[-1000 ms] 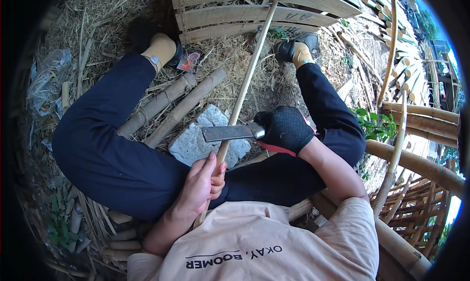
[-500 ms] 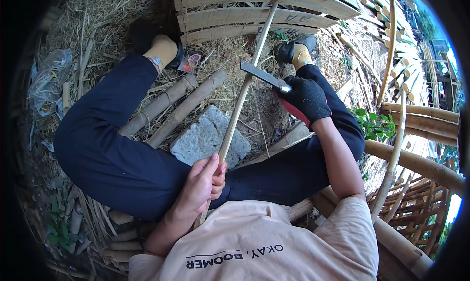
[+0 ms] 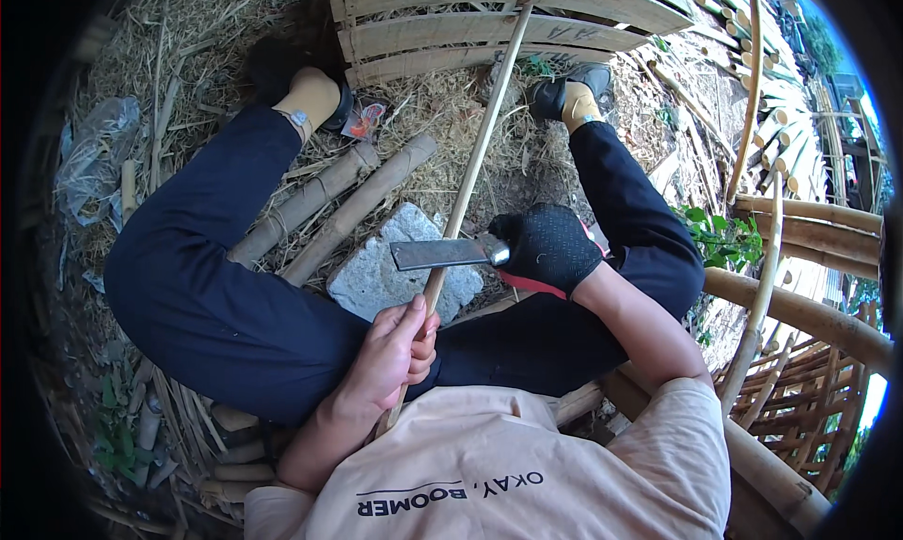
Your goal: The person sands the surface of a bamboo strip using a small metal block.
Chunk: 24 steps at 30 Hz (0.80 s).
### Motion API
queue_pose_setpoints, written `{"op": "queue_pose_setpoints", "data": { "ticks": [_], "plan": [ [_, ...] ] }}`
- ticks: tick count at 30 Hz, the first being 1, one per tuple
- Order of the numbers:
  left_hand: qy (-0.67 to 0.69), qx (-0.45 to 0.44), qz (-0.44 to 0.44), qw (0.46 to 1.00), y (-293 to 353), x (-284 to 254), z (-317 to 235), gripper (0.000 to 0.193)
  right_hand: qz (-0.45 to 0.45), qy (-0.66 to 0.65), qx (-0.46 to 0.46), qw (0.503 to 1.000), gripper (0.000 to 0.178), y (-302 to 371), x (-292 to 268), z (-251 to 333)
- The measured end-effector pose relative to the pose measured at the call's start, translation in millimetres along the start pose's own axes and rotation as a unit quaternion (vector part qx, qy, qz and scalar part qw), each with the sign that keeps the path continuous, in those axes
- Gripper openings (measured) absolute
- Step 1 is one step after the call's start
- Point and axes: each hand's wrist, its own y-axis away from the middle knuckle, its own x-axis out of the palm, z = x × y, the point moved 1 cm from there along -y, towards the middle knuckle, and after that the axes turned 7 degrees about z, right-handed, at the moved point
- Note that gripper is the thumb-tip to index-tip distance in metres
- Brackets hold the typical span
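The fingers of your bare left hand (image 3: 393, 359) are curled around the lower part of a long, pale stick (image 3: 478, 154), with the thumb lying along it and pointing up its length. The fingers of your right hand (image 3: 550, 250), in a black glove with red showing at its edge, are clenched around the handle of a flat-bladed knife (image 3: 437, 254). The knife's metal collar shows just beyond the glove, and its dark blade lies crosswise over the stick, a little above your left thumb; whether the edge bites into the wood you cannot tell from here.

The stick slants between your legs: its near end is against your beige shirt (image 3: 451, 455), and its far end overlaps the slats of a wooden crate (image 3: 508, 34). Below the blade, a rough grey stone block (image 3: 372, 275) sits on the ground between your thighs, in dark trousers (image 3: 226, 277). Two bamboo pieces (image 3: 362, 203) lie side by side to the left of the block. Farther out, a clear plastic bag (image 3: 97, 154) lies on the straw at the left, and leafy green plants (image 3: 720, 239) grow beside your right knee, near thick bamboo poles (image 3: 800, 305).
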Motion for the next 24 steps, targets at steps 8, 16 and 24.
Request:
{"op": "queue_pose_setpoints", "data": {
  "ticks": [8,16,24],
  "plan": [
    [-0.021,0.006,-0.007,1.000,0,3,2,0.039,-0.094,0.042,0.159,0.982,0.024,-26,-33,-48],
    [0.023,0.011,0.023,0.999,3,0,-4,0.036,-0.166,-0.010,0.064,0.984,0.034,-13,-17,-31],
    [0.040,0.004,0.017,0.999,5,0,-5,0.036,-0.099,0.008,-0.042,0.994,0.027,8,-16,7]
  ]
}}
